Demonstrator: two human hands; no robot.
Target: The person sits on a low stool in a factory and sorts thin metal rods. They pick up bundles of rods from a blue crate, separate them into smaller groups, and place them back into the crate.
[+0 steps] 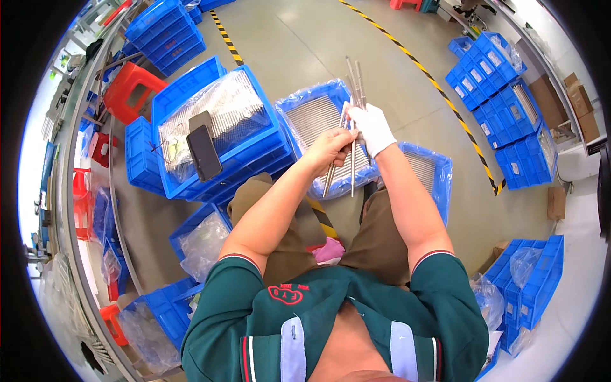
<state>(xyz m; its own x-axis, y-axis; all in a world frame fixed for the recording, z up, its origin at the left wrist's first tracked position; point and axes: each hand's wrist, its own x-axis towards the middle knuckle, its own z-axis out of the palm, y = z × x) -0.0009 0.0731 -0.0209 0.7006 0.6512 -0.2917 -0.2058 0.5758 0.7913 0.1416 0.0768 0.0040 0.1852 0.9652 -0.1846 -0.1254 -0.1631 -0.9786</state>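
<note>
"Why is the lined blue crate [318, 90] right under the hands?"

"Probably easy reach: it sits just ahead of the trousered knees [389, 219]. Its plastic lining [286, 107] may spare the finish of the packed rods [314, 119] inside."

"And the loose metal rods [358, 83]?"

"Above that crate, in both hands. The white-gloved right hand [373, 129] grips the bundle farther out, perhaps gloved against smudges; the bare left hand [332, 148] closes on rods nearer the body."

"Their pose?"

"Forearms reach forward and converge; whether the hands touch, I can't tell."
</note>
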